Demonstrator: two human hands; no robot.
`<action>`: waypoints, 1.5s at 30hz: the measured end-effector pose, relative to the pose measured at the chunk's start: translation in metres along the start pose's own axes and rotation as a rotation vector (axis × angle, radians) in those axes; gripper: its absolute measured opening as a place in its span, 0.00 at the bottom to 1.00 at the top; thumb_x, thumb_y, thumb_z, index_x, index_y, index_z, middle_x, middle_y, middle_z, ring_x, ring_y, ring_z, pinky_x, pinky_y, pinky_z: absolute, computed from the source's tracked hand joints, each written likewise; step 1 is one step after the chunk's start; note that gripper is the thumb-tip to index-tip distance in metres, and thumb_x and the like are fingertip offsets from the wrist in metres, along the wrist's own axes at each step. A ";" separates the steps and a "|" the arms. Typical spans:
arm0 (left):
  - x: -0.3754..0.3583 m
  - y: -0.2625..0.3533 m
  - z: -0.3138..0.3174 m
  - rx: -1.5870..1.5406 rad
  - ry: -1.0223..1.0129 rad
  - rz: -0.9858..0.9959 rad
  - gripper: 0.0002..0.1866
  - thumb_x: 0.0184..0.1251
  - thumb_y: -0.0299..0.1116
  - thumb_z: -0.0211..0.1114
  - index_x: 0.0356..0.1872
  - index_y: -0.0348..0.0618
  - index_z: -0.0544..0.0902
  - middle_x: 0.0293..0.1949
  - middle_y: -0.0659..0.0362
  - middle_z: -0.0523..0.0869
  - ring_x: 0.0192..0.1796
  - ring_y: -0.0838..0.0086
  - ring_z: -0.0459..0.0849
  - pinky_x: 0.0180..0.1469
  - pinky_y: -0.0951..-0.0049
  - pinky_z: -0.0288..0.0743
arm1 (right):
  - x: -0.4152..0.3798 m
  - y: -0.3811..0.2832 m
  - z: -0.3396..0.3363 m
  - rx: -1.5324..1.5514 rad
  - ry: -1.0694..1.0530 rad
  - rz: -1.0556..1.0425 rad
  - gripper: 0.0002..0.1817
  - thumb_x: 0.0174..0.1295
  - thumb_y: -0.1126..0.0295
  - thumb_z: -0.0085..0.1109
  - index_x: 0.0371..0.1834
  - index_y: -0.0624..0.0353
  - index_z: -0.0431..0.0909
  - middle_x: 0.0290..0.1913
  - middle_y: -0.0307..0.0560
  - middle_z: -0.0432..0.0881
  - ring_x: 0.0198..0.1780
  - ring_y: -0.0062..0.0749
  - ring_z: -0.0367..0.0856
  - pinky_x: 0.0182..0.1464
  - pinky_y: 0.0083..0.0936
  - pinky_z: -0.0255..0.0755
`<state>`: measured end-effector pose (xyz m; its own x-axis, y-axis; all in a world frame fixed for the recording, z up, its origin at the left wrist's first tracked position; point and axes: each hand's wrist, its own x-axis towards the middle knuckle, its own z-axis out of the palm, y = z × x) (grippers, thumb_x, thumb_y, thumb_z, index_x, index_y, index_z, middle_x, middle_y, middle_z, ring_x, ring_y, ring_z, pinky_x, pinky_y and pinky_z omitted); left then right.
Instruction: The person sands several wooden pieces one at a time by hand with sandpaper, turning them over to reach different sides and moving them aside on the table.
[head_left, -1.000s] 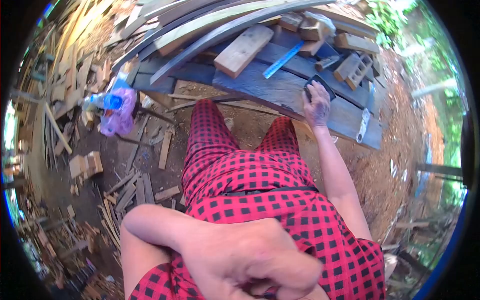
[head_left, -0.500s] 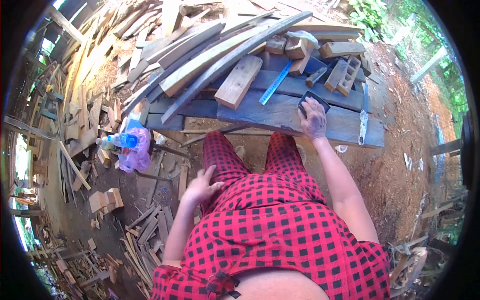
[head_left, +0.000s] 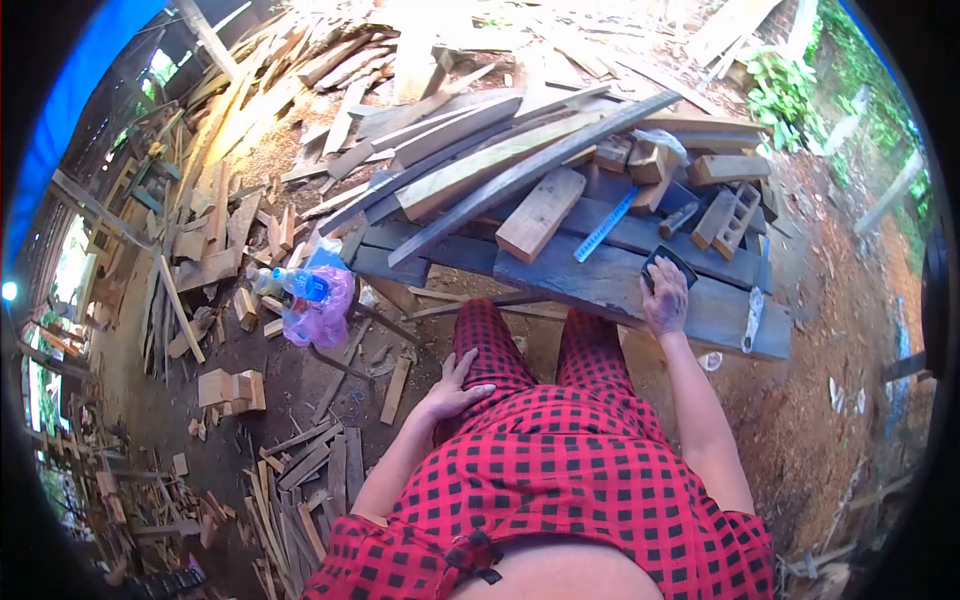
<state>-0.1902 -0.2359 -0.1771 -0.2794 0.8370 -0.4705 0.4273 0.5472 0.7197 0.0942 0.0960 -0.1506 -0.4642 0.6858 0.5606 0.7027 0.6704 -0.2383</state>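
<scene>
Weathered grey planks made the bench [head_left: 600, 285], and the right hand [head_left: 666, 300] lay flat on it, fingers spread, pressing a black sanding pad [head_left: 668, 262] against the wood. Left of that pad sat a blue ruler [head_left: 604, 224], and further left a pale wood block [head_left: 540, 213]. Off the bench's near edge, the left hand [head_left: 453, 392] rested open on the red checked trousers [head_left: 487, 352], holding nothing.

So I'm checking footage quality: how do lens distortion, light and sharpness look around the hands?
Head view: strong fisheye, black corners, planks bowed; dappled daylight, greenery top right overexposed; right hand on the black sanding block and left hand on the thigh both reasonably sharp.
</scene>
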 end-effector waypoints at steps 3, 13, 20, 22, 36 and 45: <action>0.002 -0.002 -0.001 -0.057 0.022 0.028 0.52 0.50 0.65 0.67 0.75 0.63 0.51 0.73 0.34 0.41 0.76 0.44 0.46 0.73 0.56 0.51 | -0.001 0.000 0.001 0.021 -0.005 -0.007 0.17 0.56 0.65 0.63 0.47 0.60 0.79 0.58 0.50 0.76 0.63 0.45 0.70 0.65 0.40 0.60; -0.041 0.053 -0.023 0.284 0.077 -0.133 0.48 0.53 0.67 0.62 0.73 0.63 0.55 0.64 0.38 0.67 0.63 0.43 0.71 0.65 0.53 0.65 | -0.003 0.004 0.004 0.034 0.002 0.019 0.17 0.56 0.66 0.62 0.48 0.59 0.79 0.59 0.48 0.76 0.64 0.43 0.69 0.67 0.41 0.59; -0.054 0.068 -0.014 0.426 0.135 -0.184 0.48 0.55 0.68 0.60 0.74 0.59 0.54 0.60 0.37 0.70 0.60 0.43 0.74 0.62 0.52 0.68 | -0.002 0.006 0.005 0.032 0.009 0.008 0.16 0.56 0.65 0.62 0.47 0.59 0.79 0.58 0.48 0.76 0.63 0.43 0.70 0.67 0.40 0.59; -0.058 0.064 -0.010 0.392 0.239 -0.118 0.49 0.54 0.64 0.64 0.74 0.58 0.54 0.60 0.37 0.69 0.62 0.42 0.72 0.62 0.52 0.67 | -0.002 0.005 0.004 0.037 0.013 0.006 0.16 0.56 0.65 0.62 0.47 0.59 0.79 0.58 0.48 0.77 0.63 0.43 0.70 0.67 0.40 0.59; -0.008 0.046 -0.243 -0.925 0.559 0.216 0.20 0.65 0.35 0.63 0.56 0.41 0.73 0.37 0.56 0.81 0.32 0.71 0.84 0.29 0.72 0.82 | 0.003 -0.004 -0.007 0.054 -0.003 -0.030 0.15 0.57 0.69 0.61 0.47 0.61 0.79 0.57 0.51 0.77 0.62 0.46 0.71 0.66 0.40 0.60; 0.138 0.015 -0.397 -1.060 0.815 0.080 0.22 0.60 0.42 0.66 0.52 0.45 0.72 0.40 0.54 0.75 0.31 0.65 0.79 0.29 0.63 0.80 | 0.008 -0.010 -0.006 0.042 -0.069 0.006 0.17 0.54 0.73 0.62 0.48 0.63 0.78 0.58 0.52 0.75 0.63 0.49 0.69 0.66 0.43 0.59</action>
<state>-0.5640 -0.1118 -0.0282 -0.8730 0.4251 -0.2391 -0.2984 -0.0778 0.9513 0.0867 0.0934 -0.1386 -0.4975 0.7065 0.5034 0.6829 0.6768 -0.2751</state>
